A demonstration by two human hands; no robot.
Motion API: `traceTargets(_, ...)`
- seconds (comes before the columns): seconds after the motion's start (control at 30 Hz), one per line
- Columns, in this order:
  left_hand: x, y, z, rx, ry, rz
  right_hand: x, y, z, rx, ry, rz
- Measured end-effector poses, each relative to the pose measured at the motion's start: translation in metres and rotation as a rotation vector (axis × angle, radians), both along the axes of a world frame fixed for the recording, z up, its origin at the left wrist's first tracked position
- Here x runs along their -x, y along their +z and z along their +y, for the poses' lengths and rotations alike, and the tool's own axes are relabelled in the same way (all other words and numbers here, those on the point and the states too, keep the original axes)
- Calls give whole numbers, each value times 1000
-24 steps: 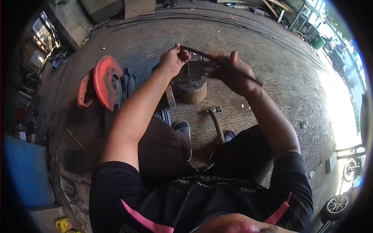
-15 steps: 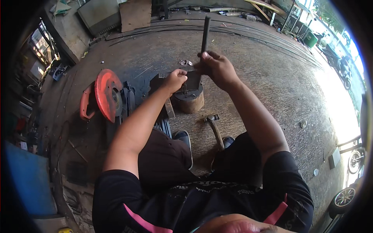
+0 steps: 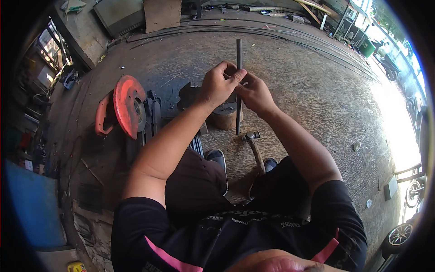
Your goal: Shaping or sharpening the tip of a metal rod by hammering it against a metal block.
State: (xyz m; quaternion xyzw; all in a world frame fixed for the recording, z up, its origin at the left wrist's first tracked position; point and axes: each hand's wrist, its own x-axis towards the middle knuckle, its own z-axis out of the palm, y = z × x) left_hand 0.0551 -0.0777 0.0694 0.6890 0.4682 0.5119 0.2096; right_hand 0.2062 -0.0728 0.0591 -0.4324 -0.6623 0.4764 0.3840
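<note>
My left hand [image 3: 222,84] and my right hand [image 3: 256,94] are both closed on a dark metal rod [image 3: 239,53], meeting near its middle. The rod stands nearly upright in view, its lower end showing below my hands. Behind and beneath it sits a short wooden stump [image 3: 224,120] with a dark metal top, partly covered by my left arm and the rod. A hammer [image 3: 254,152] with a wooden handle leans near my right shoe, its head close to the rod's lower end. Whatever else my fingers may hold is hidden.
A red-guarded cut-off saw [image 3: 128,106] stands at the left. A dark metal block [image 3: 188,96] lies beside the stump. Long thin bars [image 3: 294,37] stretch across the far floor. My shoes [image 3: 216,158] flank the hammer. A wheel [image 3: 400,233] is at the lower right.
My left hand has left the stump top and come up to the rod, which only my right hand held before. The rod has come lower and closer to me.
</note>
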Motion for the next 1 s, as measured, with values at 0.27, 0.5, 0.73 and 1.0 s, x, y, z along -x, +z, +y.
traceTargets(0.27,5,9,-10,49,51,-6,5,-8,-5,-135,36,-3)
traceTargets(0.5,17,7,-10,37,40,79,-13,-8,5,-13,223,-256)
traceTargets(0.73,28,-1,-3,26,-159,-29,-10,-34,8,-2,293,-69)
traceTargets(1.0,27,-9,7,128,-204,-112,-9,-22,0,-231,104,-288)
